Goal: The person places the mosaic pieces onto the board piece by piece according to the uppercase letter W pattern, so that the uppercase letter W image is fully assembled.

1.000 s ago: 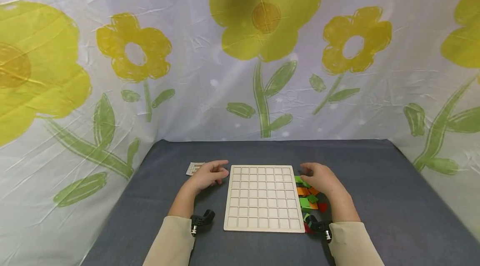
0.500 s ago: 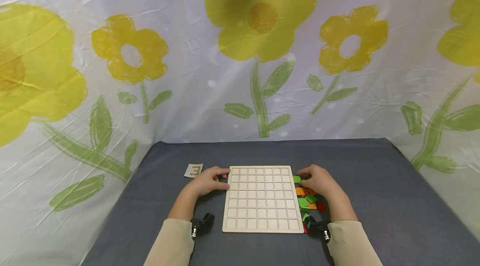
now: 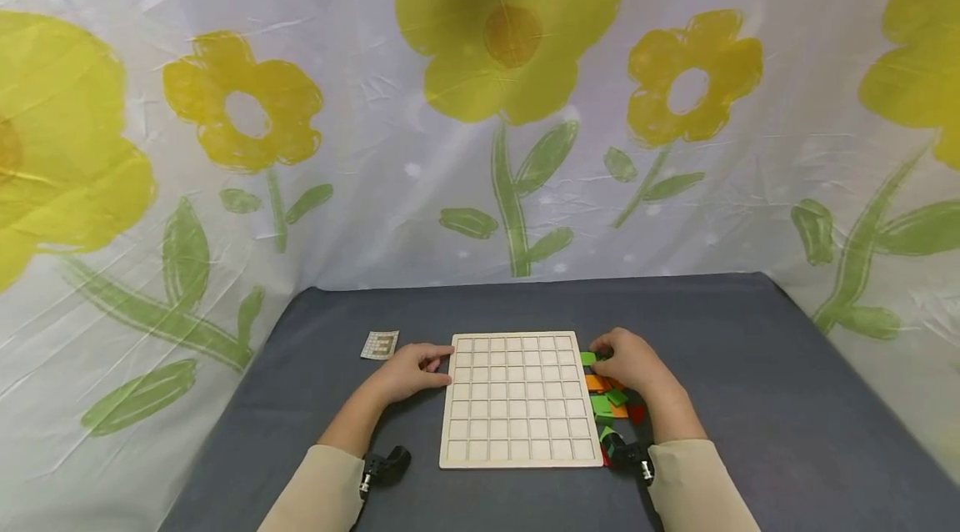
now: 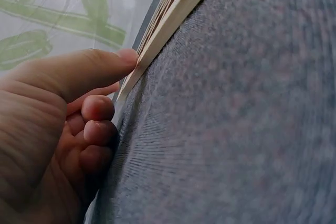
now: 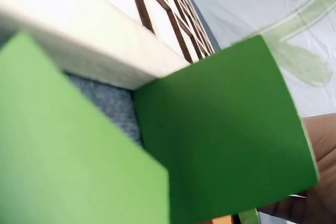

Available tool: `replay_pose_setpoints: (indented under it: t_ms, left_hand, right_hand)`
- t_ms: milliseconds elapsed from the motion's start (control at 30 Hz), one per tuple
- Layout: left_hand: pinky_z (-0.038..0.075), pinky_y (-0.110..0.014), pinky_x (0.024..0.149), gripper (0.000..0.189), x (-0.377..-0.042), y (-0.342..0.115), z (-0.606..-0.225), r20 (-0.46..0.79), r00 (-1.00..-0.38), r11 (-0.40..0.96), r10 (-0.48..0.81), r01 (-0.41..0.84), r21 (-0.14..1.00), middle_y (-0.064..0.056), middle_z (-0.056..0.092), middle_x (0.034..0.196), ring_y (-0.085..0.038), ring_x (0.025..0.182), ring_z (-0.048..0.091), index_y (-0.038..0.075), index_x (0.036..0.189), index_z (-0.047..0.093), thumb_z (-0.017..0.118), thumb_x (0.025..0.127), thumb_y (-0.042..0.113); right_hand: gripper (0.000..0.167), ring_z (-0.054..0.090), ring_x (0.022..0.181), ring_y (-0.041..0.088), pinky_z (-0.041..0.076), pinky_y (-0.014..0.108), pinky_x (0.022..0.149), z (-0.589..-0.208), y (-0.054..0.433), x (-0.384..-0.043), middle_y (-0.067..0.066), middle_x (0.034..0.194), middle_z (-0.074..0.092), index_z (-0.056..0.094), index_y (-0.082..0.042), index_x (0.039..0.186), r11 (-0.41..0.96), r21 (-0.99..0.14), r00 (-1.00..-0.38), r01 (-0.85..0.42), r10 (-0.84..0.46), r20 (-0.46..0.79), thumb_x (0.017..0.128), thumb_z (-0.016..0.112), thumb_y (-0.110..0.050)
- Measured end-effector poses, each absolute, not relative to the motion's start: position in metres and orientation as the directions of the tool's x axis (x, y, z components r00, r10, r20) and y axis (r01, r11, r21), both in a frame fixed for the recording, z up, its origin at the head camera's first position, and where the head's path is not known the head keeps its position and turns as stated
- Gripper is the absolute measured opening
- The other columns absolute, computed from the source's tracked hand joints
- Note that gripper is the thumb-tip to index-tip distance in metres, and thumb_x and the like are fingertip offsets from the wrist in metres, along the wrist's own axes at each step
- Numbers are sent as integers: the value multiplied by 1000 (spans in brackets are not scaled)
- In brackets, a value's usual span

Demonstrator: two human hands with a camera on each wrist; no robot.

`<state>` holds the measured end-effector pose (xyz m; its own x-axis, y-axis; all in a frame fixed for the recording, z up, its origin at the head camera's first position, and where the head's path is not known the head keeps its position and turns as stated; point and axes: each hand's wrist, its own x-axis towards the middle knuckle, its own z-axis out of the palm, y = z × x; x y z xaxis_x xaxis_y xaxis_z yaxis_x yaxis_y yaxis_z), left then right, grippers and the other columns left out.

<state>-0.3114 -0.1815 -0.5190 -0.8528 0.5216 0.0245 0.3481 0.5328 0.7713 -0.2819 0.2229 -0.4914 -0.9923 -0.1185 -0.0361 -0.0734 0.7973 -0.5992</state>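
A pale wooden board [image 3: 517, 399] with a square grid lies flat on the table. At its left edge is my left hand [image 3: 405, 372]; its straight thumb and index finger touch the rim, while the other fingers curl under, as the left wrist view shows. My right hand [image 3: 630, 358] is low at the board's right edge, thumb and index finger apart around a green tile [image 3: 588, 358]. In the right wrist view a tilted green tile [image 5: 226, 135] stands against the board's side and hides the right fingertips.
Several green, orange and red pieces [image 3: 602, 407] lie in a loose row along the board's right side. A small card [image 3: 379, 345] with a printed grid rests beyond my left hand. A dark grey cloth [image 3: 750, 399] covers the table, with a flowered curtain [image 3: 360, 207] behind.
The left hand has come in to the board's left edge, uncovering the card. My right hand has dropped slightly toward the green tile at the right edge. The head view has shifted a little.
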Motion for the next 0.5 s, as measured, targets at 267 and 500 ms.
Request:
replay_pose_setpoints:
  t_ms: [267, 500]
  left_hand:
    - [34, -27, 54, 57, -306, -181, -520, 6, -851, 516, 525, 324, 793, 7, 36, 57, -10, 50, 29, 3, 145, 58, 78, 93, 16]
    - [34, -27, 50, 60, -309, -179, -517, -13, -838, 502, 546, 314, 805, 6, 42, 57, -10, 47, 32, -1, 146, 55, 78, 93, 14]
  right_hand:
    - [22, 57, 88, 26, 51, 46, 78, -494, 223, -283, 10, 104, 63, 77, -3, 110, 799, -598, -993, -61, -112, -49, 89, 79, -12]
    - [23, 57, 89, 26, 51, 48, 79, -489, 227, -283, 10, 102, 64, 76, -2, 111, 796, -600, -992, -82, -122, -25, 91, 78, -14]
